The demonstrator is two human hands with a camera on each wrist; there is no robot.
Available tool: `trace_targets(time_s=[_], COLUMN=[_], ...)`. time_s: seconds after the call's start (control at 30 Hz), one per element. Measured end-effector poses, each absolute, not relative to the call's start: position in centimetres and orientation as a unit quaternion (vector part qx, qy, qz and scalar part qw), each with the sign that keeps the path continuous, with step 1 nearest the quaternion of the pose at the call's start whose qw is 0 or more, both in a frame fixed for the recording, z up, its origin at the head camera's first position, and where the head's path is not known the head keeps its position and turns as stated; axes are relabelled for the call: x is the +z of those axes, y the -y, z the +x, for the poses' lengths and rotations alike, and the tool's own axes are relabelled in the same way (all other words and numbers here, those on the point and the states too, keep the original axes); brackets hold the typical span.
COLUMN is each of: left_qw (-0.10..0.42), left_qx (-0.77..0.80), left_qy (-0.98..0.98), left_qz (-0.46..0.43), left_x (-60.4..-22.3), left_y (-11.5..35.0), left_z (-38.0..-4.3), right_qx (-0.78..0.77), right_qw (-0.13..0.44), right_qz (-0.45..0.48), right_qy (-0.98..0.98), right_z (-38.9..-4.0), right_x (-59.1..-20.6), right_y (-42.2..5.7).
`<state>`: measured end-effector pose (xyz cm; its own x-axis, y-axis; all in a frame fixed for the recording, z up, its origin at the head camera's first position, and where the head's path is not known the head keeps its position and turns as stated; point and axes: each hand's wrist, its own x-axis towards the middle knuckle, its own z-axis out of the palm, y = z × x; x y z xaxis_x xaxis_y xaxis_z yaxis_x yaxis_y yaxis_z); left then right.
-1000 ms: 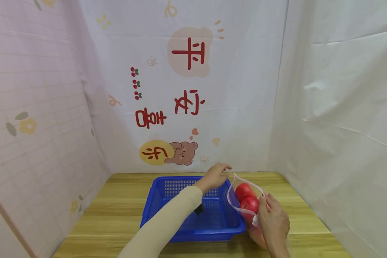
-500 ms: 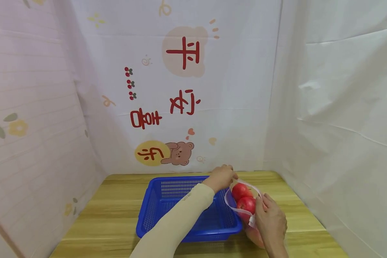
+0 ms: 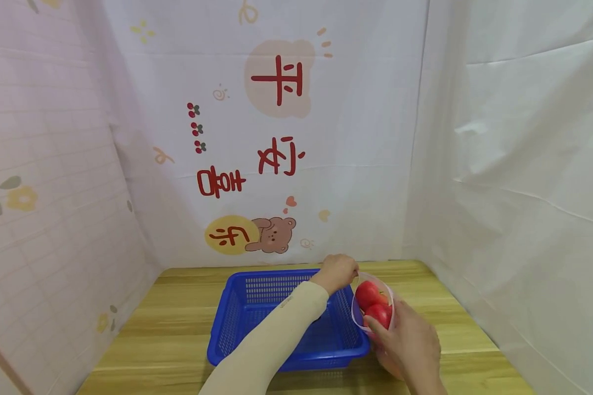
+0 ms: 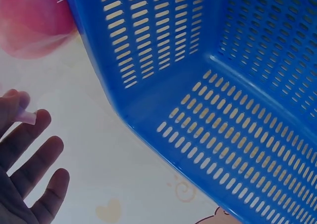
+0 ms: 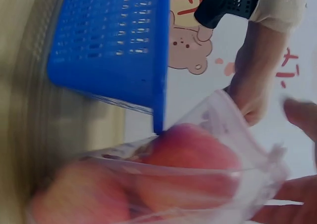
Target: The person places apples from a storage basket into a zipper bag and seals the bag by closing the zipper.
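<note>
A clear zip bag [image 3: 354, 316] with a pale pink rim stands with its mouth spread at the right of the blue basket. Red apples [image 3: 377, 316] fill it; through the film they look blurred in the right wrist view. My left hand [image 3: 339, 271] reaches across the basket and pinches the far corner of the rim; its thumb and index finger hold the pink strip [image 4: 26, 117], other fingers spread. At the near side is my right hand [image 3: 415, 340], its thumb lifted away from the rim and over the mouth, its fingers [image 5: 285, 204] against the bag's outside.
A blue slotted basket [image 3: 249, 315] sits on the wood-grain table [image 3: 143, 334], its right wall right beside the bag. Behind the table hangs a white printed cloth [image 3: 365, 164], with more cloth on both sides. The left forearm [image 3: 272, 334] crosses over the basket.
My right hand's thumb has come off the rim and swung left over the bag's mouth. The left hand has moved slightly toward the bag, then stayed at its far corner. The view shifted a little.
</note>
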<state>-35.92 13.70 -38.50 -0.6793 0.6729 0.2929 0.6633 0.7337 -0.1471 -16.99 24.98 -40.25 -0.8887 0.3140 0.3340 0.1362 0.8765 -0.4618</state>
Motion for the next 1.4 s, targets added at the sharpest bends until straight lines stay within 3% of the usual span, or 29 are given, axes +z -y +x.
trace_targets(time_s=[0.17, 0.3, 0.6, 1.0, 1.4], left_qw=[0.158, 0.149, 0.136, 0.116, 0.163], left_qx=[0.011, 0.003, -0.013, -0.018, -0.147], left_qy=[0.92, 0.922, 0.925, 0.923, 0.909], left_qz=[-0.358, -0.356, -0.356, -0.366, -0.354], left_x=[-38.3, -38.2, -38.2, -37.4, -35.3], left_y=[-13.8, -13.7, -13.6, -13.5, -13.9], left_z=[-35.9, -35.8, -36.1, -35.9, -36.0], right_qx=[0.148, 0.117, 0.128, 0.138, 0.245], right_qw=[0.164, 0.17, 0.127, 0.173, 0.241], right_qz=[-0.107, -0.112, -0.146, -0.123, -0.23], right_qy=[0.969, 0.972, 0.973, 0.967, 0.91], right_z=[-16.0, -15.2, -14.4, -14.1, -14.8], right_x=[-40.1, -39.9, -39.3, -39.2, -36.6], right_y=[-24.3, -24.6, -27.3, -31.8, -35.6])
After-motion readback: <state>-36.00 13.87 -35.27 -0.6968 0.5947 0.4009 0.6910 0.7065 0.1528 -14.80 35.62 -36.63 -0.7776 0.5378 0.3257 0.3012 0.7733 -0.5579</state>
